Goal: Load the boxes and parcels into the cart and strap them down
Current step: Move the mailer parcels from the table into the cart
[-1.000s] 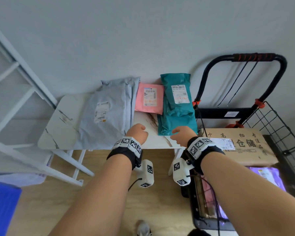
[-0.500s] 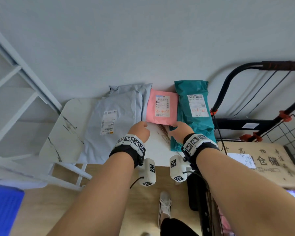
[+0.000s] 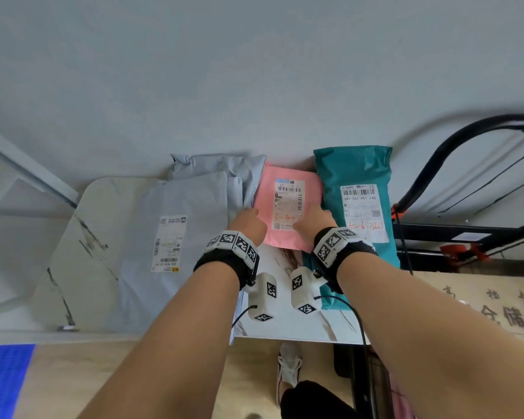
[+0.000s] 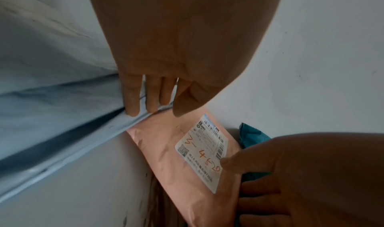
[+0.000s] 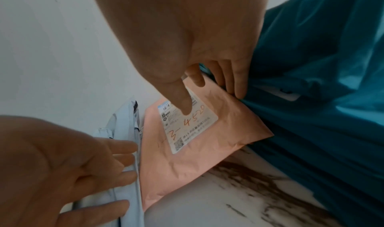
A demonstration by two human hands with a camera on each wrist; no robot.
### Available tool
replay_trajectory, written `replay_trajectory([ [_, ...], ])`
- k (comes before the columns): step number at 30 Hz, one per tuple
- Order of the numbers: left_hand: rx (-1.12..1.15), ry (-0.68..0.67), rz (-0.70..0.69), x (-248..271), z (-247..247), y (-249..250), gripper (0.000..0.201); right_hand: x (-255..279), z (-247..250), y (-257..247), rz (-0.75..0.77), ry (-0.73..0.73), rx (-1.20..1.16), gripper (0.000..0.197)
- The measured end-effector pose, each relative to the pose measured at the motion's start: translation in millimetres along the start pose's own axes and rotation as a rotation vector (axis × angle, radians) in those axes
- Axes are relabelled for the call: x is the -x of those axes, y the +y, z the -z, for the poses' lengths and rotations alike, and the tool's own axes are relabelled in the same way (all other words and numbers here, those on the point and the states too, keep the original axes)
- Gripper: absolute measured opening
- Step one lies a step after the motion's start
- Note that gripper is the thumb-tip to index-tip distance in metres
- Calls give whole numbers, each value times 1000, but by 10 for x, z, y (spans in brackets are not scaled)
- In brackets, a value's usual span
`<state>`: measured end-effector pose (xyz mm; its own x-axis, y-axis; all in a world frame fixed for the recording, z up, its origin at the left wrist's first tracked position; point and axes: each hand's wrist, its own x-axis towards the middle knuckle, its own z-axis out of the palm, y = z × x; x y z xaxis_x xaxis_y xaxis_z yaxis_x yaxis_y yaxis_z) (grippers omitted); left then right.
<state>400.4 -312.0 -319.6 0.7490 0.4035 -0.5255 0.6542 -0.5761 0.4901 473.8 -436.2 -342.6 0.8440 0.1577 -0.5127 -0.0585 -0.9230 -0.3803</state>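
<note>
Reaching forward from the table edge, both hands have closed in on the pink parcel (image 3: pixel 288 207) lying between grey and teal mailers: left hand (image 3: pixel 248 226) loose-fingered at its left edge, right hand (image 3: pixel 313 220) thumb on the label, fingers at its right edge, lift seemingly next.
</note>
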Motion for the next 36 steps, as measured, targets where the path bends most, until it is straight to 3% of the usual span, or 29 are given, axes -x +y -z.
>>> replay_trajectory([
  [8, -34, 63, 55, -176, -21, 34, 32, -139, -15, -87, -23, 36, -54, 60],
  [13, 50, 77, 64, -155, 5, 21, 38, -93, 94, -88, 1, 114, -159, 42],
  [17, 147, 120, 57, -59, 21, -13, 23, 23, 193, -145, 75, 138, -209, 24],
  [19, 183, 137, 56, 19, 22, -25, 17, 104, 230, -152, 104, 158, -235, 26],
  [23, 208, 151, 28, 265, 42, -64, 26, 347, 312, -109, 97, 212, -318, 36],
  [26, 216, 158, -21, 497, 16, -136, 32, 581, 354, -12, 94, 257, -349, 26],
  [31, 163, 190, -98, 965, -72, -254, 15, 1110, 404, 281, 104, 334, -330, 23],
  [36, 194, 211, -245, 1478, -257, -309, 16, 1739, 376, 698, 74, 403, -317, 22],
])
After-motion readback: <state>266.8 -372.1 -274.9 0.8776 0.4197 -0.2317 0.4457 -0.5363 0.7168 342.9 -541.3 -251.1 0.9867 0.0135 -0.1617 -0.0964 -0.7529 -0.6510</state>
